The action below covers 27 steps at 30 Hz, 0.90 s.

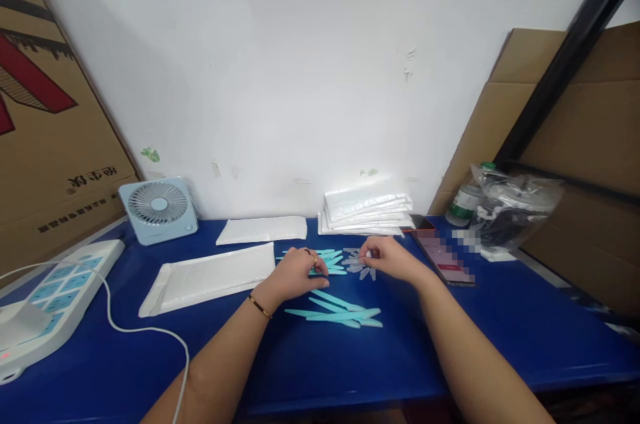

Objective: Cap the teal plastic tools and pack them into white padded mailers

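Far left of the fingers, a power strip (83, 297) feeds a white cable (145, 329) that runs to the left forearm; an arm sweep could snag it. A small fan (160, 205) stands beyond; if running, its draught could shift light items. A white packet (213, 279) lies just left of the left hand (297, 271), another (263, 230) behind it.

The left fingers are curved over the upper teal sticks (336, 271); whether they grasp one cannot be told. Nearer the person, below those fingers, the lower teal sticks (345, 317) lie crossed; lifting one could drag its neighbours.

Between the two hands, small clear pieces (354, 269) lie loose beside the upper sticks; a careless knuckle could scatter them. The right hand (385, 257) has thumb and forefinger pinched together over them; what they hold, if anything, is hidden. A stack of packets (363, 214) leans behind these fingers, a reach away from being knocked. Right of them lies a phone (447, 257), exposed to the elbow.
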### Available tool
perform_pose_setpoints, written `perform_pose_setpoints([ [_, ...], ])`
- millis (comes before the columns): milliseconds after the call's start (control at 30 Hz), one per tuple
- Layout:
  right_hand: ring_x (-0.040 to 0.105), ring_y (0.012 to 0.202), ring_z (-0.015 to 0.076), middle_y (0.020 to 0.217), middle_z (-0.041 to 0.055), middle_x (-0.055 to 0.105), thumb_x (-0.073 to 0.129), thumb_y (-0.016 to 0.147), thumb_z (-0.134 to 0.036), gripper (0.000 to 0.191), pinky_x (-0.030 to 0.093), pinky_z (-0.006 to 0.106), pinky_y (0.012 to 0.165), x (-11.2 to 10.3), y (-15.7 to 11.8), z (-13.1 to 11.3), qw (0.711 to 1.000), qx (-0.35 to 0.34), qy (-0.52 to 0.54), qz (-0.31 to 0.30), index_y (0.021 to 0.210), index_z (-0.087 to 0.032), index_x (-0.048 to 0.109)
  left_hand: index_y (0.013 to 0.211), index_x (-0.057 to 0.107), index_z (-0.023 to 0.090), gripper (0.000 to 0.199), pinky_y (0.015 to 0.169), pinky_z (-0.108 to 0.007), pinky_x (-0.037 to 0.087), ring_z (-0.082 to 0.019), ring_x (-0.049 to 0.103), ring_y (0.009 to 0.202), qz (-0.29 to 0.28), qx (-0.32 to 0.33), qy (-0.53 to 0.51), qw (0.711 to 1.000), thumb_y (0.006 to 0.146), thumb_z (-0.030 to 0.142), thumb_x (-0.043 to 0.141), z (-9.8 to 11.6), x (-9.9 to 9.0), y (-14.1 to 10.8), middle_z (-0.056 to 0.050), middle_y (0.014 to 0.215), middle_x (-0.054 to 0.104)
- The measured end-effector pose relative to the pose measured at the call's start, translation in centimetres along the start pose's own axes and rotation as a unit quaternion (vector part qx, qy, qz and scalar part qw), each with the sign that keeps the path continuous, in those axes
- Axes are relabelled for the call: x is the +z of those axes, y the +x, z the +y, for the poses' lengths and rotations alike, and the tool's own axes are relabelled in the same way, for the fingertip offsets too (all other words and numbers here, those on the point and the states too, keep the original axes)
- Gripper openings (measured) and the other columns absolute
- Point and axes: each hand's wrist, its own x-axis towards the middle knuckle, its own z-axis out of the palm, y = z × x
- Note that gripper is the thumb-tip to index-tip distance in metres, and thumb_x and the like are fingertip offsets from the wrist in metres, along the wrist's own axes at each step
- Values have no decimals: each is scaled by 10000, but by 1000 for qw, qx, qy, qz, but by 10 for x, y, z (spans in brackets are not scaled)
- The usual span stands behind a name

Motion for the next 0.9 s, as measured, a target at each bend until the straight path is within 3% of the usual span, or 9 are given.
perform_pose_setpoints([
  [100, 521, 583, 115, 714, 22, 632, 603, 760, -270, 119, 372, 215, 531, 0, -3, -4, 998, -3, 34, -46, 767, -174, 673, 781, 682, 259, 115, 804, -306, 326, -167, 582, 848, -67, 22, 5, 997, 742, 367, 672, 8, 7, 0, 29, 825, 672],
  [167, 531, 578, 117, 708, 24, 643, 623, 760, -318, 159, 374, 213, 523, -2, -5, -7, 995, 6, 58, -83, 783, -170, 677, 740, 676, 239, 101, 794, -302, 329, -161, 584, 811, -78, 6, 11, 997, 759, 335, 654, 10, 10, 1, 26, 775, 673],
  [400, 526, 596, 133, 695, 18, 639, 670, 716, -489, 337, 360, 221, 517, -2, -6, -19, 981, -14, 87, -171, 813, -169, 710, 731, 670, 216, 166, 756, -298, 345, -175, 585, 836, -26, -44, 30, 998, 813, 324, 574, 5, 6, 2, 4, 818, 683],
  [500, 549, 598, 140, 682, 30, 638, 597, 785, -466, 329, 379, 227, 530, 3, -3, -15, 985, -5, 105, -136, 798, -155, 703, 743, 667, 218, 174, 771, -307, 354, -183, 584, 856, 5, -71, 45, 996, 817, 336, 563, -1, 2, 3, -5, 833, 672],
  [667, 522, 560, 133, 661, 37, 624, 636, 744, -444, 316, 352, 228, 494, 1, 1, 2, 998, 53, 33, -5, 844, -152, 702, 906, 646, 223, 215, 794, -302, 379, -197, 574, 916, 77, -100, 21, 992, 783, 393, 601, -8, -5, 1, -19, 948, 652],
  [767, 516, 564, 125, 702, 30, 637, 668, 716, -418, 282, 359, 229, 508, -2, 0, 4, 999, 44, 12, 1, 843, -168, 697, 908, 653, 244, 305, 803, -289, 375, -181, 581, 887, 11, -29, -19, 999, 727, 489, 649, 1, -5, -3, 1, 956, 649],
  [900, 541, 573, 124, 704, 35, 660, 620, 765, -397, 249, 379, 226, 521, -4, -4, -2, 996, 20, 59, -69, 778, -159, 695, 762, 678, 239, 251, 814, -287, 352, -147, 590, 758, -114, 45, -27, 992, 700, 482, 687, 14, 4, -4, 25, 774, 661],
])
